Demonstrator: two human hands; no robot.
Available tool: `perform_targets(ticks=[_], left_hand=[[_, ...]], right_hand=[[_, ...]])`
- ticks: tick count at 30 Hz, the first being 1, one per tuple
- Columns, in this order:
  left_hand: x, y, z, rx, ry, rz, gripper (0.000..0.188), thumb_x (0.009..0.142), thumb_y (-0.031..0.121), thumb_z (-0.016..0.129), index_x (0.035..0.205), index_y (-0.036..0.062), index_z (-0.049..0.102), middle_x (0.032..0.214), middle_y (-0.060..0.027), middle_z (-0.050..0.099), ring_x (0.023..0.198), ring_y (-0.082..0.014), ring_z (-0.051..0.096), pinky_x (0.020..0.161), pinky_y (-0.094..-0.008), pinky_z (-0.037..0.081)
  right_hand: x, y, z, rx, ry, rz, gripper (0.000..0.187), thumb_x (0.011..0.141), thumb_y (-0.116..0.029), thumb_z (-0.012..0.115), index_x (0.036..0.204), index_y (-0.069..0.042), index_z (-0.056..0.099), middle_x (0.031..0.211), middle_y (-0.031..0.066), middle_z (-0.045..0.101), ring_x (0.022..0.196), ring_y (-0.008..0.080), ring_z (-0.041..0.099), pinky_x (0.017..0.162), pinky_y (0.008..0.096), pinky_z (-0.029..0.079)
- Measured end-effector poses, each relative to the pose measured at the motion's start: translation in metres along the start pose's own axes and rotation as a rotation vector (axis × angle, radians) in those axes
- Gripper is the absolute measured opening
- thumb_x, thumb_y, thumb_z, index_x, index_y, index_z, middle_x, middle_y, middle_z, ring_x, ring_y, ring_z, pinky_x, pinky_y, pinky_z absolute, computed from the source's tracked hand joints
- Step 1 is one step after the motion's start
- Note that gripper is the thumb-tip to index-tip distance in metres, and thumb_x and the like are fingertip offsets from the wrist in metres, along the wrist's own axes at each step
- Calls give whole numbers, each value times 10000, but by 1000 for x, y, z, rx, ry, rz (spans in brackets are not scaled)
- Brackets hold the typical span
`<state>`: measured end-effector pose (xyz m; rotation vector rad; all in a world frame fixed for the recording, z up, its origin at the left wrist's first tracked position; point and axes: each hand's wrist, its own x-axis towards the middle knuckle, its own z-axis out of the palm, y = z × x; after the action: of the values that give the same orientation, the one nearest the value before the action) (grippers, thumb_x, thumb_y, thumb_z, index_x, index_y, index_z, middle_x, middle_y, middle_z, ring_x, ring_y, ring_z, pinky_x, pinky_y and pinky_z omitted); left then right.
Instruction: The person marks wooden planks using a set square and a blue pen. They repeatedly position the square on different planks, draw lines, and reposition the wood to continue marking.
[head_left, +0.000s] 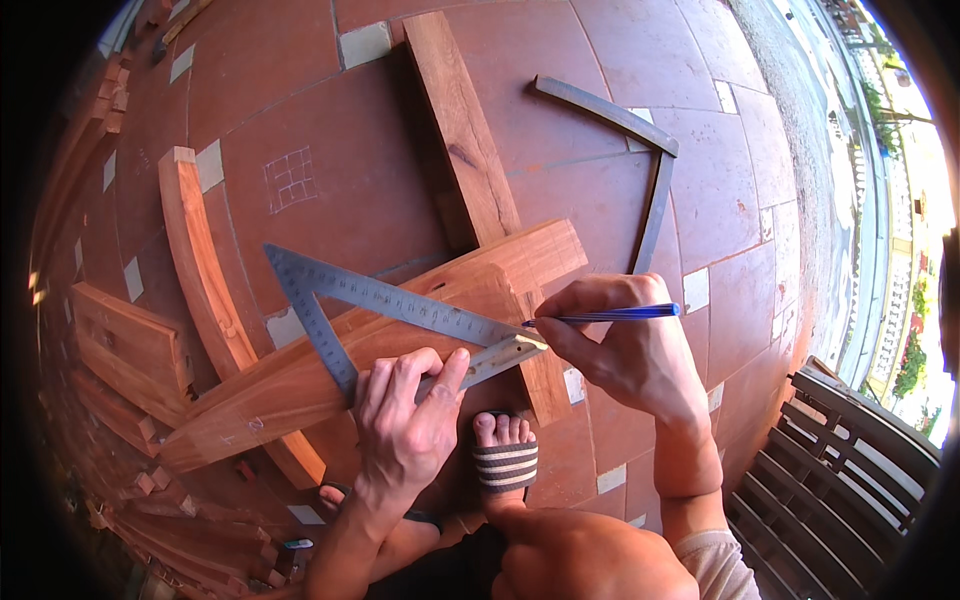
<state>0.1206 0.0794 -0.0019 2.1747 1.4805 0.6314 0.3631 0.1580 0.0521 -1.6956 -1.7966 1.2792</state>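
Observation:
My left hand (410, 425) presses a grey metal triangle square (385, 300) with ruled markings onto a long wooden piece (235, 425). Its fingers close over the square's thick edge, near the lower corner. A blue pen (640, 313) is pinched in my right hand (640, 350). The pen tip is by the square's narrow right corner, over the wood; whether it touches is too small to tell. The wooden piece lies at a slant, across a straight beam (465, 150) and a curved beam (205, 260). Pencil-like marks show near its left end.
A metal angle tool (610, 115) with two arms lies on the tiled floor (370, 180) beyond my right hand. More wooden pieces (130, 350) are stacked at left. Dark slatted furniture (830, 460) stands at lower right. My sandalled foot (505, 462) is just below the wood.

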Motion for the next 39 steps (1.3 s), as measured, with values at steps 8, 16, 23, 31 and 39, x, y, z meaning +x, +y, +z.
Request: perform_targets(ticks=[8,16,23,31,39], left_hand=[[-1,-3,2,28,10,19,521,725,32,895,1233,82,791,1045,-62,648,882,-283,608,771,-437,478],[-1,-4,-1,13,47,78,424,769,46,887,1185,69,810,1055,-53,665,861,-257,618,726,-407,478],[-5,4,-112,-985,256,-274,547,865,158,885,1356,11,693,1122,-41,586,873,-96,499,721,-238,420],[2,26,-139,-1671,87,-348,695,892,388,929,1388,29,600,1140,-55,542,964,-170,548,818,-324,492],[-27,-67,-178,-227,-90,-267,588,1038,402,720,1424,-41,685,1274,-165,699,1098,-272,669,926,-379,532]], right_hand=[[43,-18,19,-79,-133,-151,115,914,-107,825,949,-1,796,767,156,757,681,289,752,667,362,593],[57,-30,29,41,37,-492,90,958,-11,750,1040,8,782,881,185,779,792,326,786,724,395,614],[7,-24,14,-7,259,-625,687,857,-247,929,1417,39,650,1370,233,726,1266,396,717,1075,468,556],[-8,-57,64,317,333,-586,429,819,-287,985,961,5,705,795,101,738,666,220,738,624,318,573],[-33,-27,49,140,433,-291,313,876,-191,928,934,26,710,703,84,670,621,124,636,590,284,498]])
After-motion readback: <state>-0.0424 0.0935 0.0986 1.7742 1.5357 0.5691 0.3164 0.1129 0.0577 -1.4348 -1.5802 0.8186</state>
